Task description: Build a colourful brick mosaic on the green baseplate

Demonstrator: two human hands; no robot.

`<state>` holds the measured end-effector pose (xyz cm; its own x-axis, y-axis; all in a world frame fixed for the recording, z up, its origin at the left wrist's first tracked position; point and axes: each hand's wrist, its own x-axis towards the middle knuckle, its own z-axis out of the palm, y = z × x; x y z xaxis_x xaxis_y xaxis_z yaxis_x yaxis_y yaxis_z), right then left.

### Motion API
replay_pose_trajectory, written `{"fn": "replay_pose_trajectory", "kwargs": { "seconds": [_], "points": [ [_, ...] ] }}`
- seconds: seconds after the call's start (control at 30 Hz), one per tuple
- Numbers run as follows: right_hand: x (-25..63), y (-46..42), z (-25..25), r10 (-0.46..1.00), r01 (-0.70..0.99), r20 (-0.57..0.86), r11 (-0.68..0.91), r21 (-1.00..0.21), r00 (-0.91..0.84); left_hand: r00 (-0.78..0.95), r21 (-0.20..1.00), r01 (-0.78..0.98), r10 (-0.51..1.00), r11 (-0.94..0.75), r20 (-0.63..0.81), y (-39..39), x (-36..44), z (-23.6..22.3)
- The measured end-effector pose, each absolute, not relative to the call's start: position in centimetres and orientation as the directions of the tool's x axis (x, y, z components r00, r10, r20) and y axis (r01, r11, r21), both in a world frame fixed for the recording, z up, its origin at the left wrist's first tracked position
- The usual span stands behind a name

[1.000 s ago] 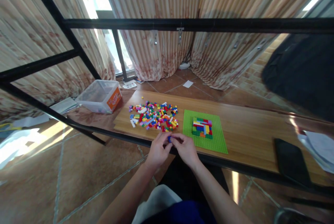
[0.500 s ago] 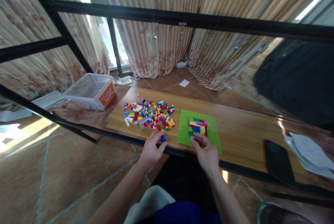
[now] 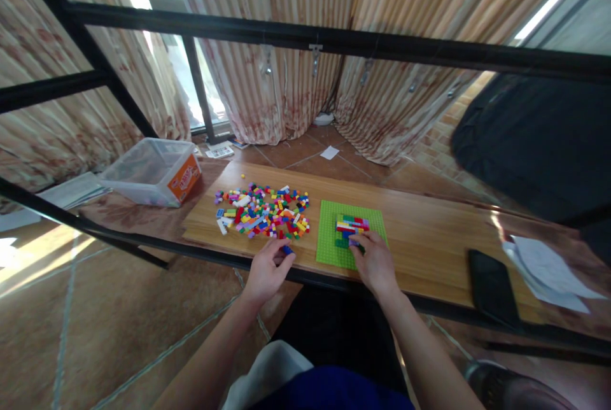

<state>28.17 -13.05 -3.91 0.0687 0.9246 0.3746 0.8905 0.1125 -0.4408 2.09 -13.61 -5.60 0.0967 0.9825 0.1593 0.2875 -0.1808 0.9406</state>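
A blue toy brick (image 3: 287, 249) is pinched between the thumb and fingers of my left hand (image 3: 268, 272), over the table's front edge. My right hand (image 3: 377, 263) is closed on a small purple brick (image 3: 353, 242) at the near side of a brick build (image 3: 351, 225). That build of red, yellow, white, blue and green bricks sits on a green baseplate (image 3: 329, 251); my right fingers cover its near right part. Whether the purple brick touches the build, I cannot tell. Left of the plate lies a spread pile of loose bricks (image 3: 267, 212) in many colours.
A clear plastic box (image 3: 143, 171) with an orange label stands at the left. On the right lie a black phone-like slab (image 3: 491, 286) and white papers (image 3: 548, 270). A black metal bar (image 3: 286, 34) crosses above the wooden table (image 3: 429, 232).
The view has shifted slightly, so the table contents appear further left. My right hand has moved the purple brick forward, closer against the build. My left hand still holds the blue brick.
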Motion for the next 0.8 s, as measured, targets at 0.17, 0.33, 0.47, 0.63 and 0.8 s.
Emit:
{"fn": "replay_pose_trajectory", "kwargs": {
  "seconds": [0.17, 0.33, 0.47, 0.63, 0.8],
  "points": [
    [28.2, -13.3, -4.4, 0.918, 0.873, 0.367, 0.054, -0.486, 0.148, 0.089, 0.943, 0.287, 0.985, -0.167, 0.147, -13.4, 2.1, -5.7],
    [28.4, -13.5, -4.7, 0.886, 0.810, 0.352, -0.043, -0.585, 0.302, 0.091, 0.938, 0.292, 0.982, -0.185, 0.165, -13.4, 2.1, -6.0],
    [28.4, -13.0, -4.8, 0.839, 0.792, 0.368, -0.116, -0.599, 0.401, 0.082, 0.941, 0.278, 0.981, -0.193, 0.177, -13.5, 2.2, -6.0],
    [28.2, -11.9, -5.1, 0.849, 0.804, 0.333, -0.163, -0.572, 0.409, 0.083, 0.938, 0.286, 0.980, -0.197, 0.181, -13.5, 2.2, -5.7],
    [29.0, -11.3, -5.2, 0.875, 0.768, 0.268, -0.163, -0.620, 0.402, 0.094, 0.938, 0.287, 0.980, -0.194, 0.174, -13.5, 2.2, -5.7]
  ]
}}
